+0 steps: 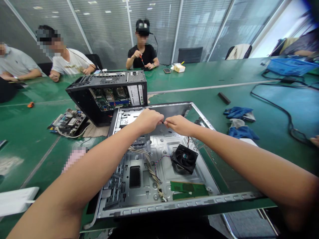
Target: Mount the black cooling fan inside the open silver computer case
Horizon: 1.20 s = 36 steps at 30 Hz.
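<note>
Above the far part of an open computer case (pixel 159 146) lying on its side, my left hand (pixel 150 120) and my right hand (pixel 178 124) meet almost fingertip to fingertip. Both are closed in a pinch. A small dark bit shows between them, too small to name. A black cooling fan (pixel 185 156) rests in the case below my right hand, and its thin wire (pixel 188 142) runs up behind that hand. Green memory modules (pixel 188 189) lie in the near right of the case. Twisted beige cables (pixel 149 162) cross its metal floor.
Another computer tower (pixel 107 96) stands behind the case, with a motherboard (pixel 69 122) to its left. Blue gloves (pixel 240 113), a black cable (pixel 281 108) and a blue basket (pixel 290 67) lie to the right. Co-workers sit across the green table (pixel 199 79); one holds a screwdriver (pixel 142 59).
</note>
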Each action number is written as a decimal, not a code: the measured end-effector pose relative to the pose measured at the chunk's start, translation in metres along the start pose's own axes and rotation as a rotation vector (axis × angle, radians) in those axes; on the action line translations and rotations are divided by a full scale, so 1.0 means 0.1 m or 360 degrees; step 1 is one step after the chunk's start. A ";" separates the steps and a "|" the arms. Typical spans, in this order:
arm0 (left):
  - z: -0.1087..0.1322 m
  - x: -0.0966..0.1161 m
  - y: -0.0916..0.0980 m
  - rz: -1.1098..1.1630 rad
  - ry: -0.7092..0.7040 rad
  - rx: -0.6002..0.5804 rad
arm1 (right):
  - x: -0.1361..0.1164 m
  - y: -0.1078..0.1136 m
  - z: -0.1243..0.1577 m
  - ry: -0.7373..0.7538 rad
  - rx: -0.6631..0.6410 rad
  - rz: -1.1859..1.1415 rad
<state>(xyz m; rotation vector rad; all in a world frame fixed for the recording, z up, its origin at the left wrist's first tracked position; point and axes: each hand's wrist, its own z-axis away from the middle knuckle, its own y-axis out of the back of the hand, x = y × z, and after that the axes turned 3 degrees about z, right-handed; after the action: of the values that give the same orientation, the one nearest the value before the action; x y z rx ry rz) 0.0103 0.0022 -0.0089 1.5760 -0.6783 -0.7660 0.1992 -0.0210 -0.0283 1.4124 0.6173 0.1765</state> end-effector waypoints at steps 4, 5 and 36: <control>0.01 0.02 0.02 0.0011 0.0027 -0.0016 | -0.01 0.01 0.01 -0.0005 0.0000 0.0001; 0.01 0.02 0.02 0.0026 0.0033 -0.0006 | 0.00 0.01 0.01 -0.0006 -0.0002 0.0003; 0.00 0.08 0.04 -0.0069 0.0070 -0.0111 | -0.04 -0.03 -0.04 -0.0022 0.0035 0.0285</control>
<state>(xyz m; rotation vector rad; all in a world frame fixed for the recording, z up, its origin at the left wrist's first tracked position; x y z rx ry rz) 0.0152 -0.0045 -0.0060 1.5438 -0.5815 -0.7769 0.1927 -0.0202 -0.0304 1.4890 0.4826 0.3024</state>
